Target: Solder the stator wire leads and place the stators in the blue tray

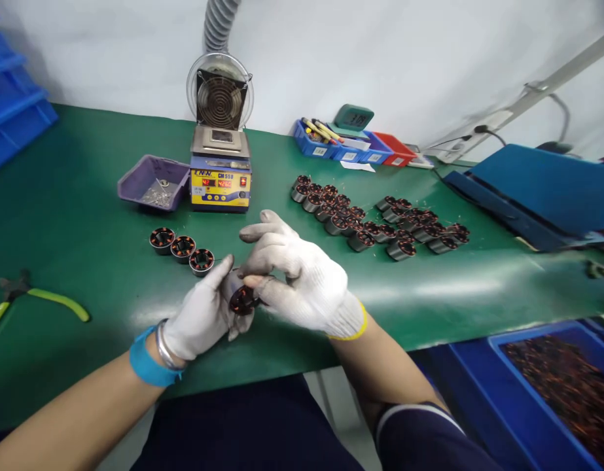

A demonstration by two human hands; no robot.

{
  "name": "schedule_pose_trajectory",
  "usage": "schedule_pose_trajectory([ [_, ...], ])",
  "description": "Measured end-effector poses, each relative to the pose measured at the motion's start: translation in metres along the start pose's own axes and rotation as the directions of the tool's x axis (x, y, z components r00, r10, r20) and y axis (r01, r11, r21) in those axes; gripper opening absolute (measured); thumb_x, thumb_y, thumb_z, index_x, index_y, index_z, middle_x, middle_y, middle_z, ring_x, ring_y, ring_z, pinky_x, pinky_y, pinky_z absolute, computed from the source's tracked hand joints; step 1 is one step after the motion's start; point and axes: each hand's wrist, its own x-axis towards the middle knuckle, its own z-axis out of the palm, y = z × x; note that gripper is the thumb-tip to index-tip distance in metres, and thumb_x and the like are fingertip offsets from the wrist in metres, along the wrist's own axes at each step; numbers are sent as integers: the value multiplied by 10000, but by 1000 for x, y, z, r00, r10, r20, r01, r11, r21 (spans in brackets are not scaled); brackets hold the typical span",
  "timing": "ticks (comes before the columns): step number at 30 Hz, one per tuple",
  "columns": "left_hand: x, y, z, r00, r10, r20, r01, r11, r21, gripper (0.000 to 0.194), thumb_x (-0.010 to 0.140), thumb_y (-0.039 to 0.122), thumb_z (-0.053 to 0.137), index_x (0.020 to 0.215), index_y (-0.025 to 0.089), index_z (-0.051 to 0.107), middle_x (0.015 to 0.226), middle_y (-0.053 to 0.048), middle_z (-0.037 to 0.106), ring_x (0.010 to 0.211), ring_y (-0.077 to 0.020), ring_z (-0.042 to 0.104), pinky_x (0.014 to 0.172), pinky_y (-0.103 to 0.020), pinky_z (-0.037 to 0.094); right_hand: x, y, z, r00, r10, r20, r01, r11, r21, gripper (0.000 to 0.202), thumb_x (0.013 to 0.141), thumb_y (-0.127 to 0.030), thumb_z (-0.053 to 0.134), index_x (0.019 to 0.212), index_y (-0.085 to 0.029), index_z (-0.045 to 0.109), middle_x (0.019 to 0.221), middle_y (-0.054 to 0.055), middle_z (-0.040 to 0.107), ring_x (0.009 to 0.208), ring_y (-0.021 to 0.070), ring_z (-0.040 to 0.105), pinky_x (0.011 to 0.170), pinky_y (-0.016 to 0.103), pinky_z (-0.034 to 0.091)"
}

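My left hand (203, 317), in a white glove, is wrapped round a motor stator (241, 301), a short grey metal ring with copper windings, tilted so that one wound end shows. Over the stator's upper right side, my gloved right hand (296, 281) has its thumb and forefinger pinched close to the windings. Whatever lies between those fingertips is hidden. Just beyond my left hand, three more stators (182, 248) stand in a slanting row on the green bench mat (105, 275).
Behind the row are a yellow-and-blue solder pot (220, 186), a fume fan (222, 98) and a purple scrap bin (152, 167). Cutting pliers (56, 301) lie at left. Many stators (337, 224) stand at right, below small blue boxes (314, 145). A blue crate (517, 386) holds copper-coloured pieces.
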Motion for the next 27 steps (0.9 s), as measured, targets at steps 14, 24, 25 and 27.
schedule_pose_trajectory([
  [14, -1, -1, -4, 983, -40, 181, 38, 999, 15, 456, 787, 612, 757, 836, 167, 670, 695, -12, 624, 563, -158, 630, 489, -272, 527, -4, 7, -1, 1000, 6, -15, -6, 999, 43, 80, 898, -199, 636, 837, -249, 647, 801, 9, 694, 1170, 258, 665, 1231, 561, 325],
  [24, -4, -16, -4, 931, 359, -62, -340, 917, 210, 876, 764, 406, 820, 1514, 287, 383, 1607, -126, 435, 1408, -316, 503, 1109, -445, 489, -45, 17, 27, 944, 299, -137, -308, 950, -53, 473, 772, -346, 790, 1209, -246, 640, 1172, 90, 712, 1098, 275, 687, 976, 456, 583],
  [25, -4, -19, -4, 927, 371, -55, -342, 896, 282, 933, 758, 385, 812, 1554, 286, 335, 1646, -121, 374, 1471, -316, 424, 1163, -444, 437, -48, 17, 38, 941, 314, -130, -325, 942, -80, 526, 779, -342, 767, 1272, -245, 609, 1201, 96, 705, 1091, 273, 688, 943, 443, 596],
  [27, -3, -20, -3, 921, 388, -39, -339, 847, 410, 945, 749, 350, 791, 1572, 270, 334, 1669, -108, 333, 1526, -309, 330, 1212, -433, 376, -52, 17, 56, 944, 297, -142, -311, 946, -88, 527, 811, -291, 686, 1323, -243, 572, 1221, 95, 702, 1099, 260, 687, 944, 426, 596],
])
